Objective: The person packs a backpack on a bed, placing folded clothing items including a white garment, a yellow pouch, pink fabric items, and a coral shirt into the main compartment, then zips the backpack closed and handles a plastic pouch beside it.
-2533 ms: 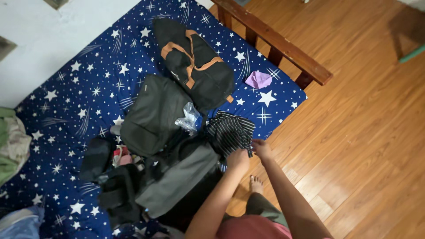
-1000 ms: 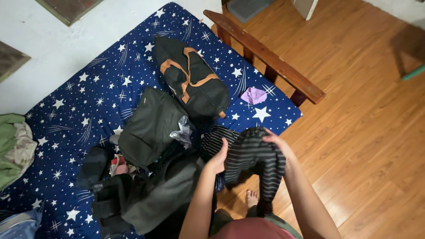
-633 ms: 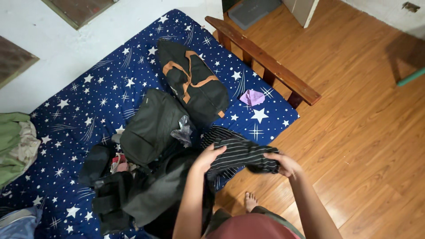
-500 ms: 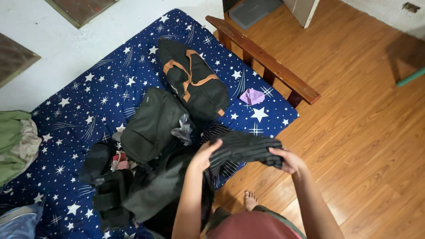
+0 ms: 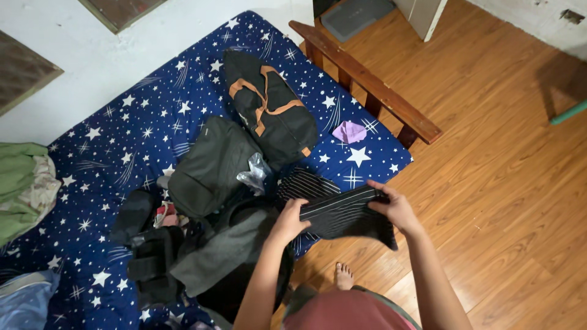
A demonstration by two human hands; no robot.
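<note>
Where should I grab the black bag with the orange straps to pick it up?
Grab the orange straps where they cross on top of the black duffel bag, reaching down from above. The bag lies flat on the starry blue mattress, its straps facing up and nothing covering them.

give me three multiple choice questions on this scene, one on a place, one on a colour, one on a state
1. Where does the small purple cloth lie?
A. on the mattress near the wooden bed rail
B. on the floor
C. inside the duffel bag

2. What colour are the straps of the black duffel bag?
A. white
B. orange
C. green

3. How is the striped garment held?
A. lying untouched
B. in one hand
C. between both hands

Answers: 1 A, it rests on the starry sheet beside the rail. 2 B, orange bands cross the bag. 3 C, the left hand and right hand each grip an end.
</note>
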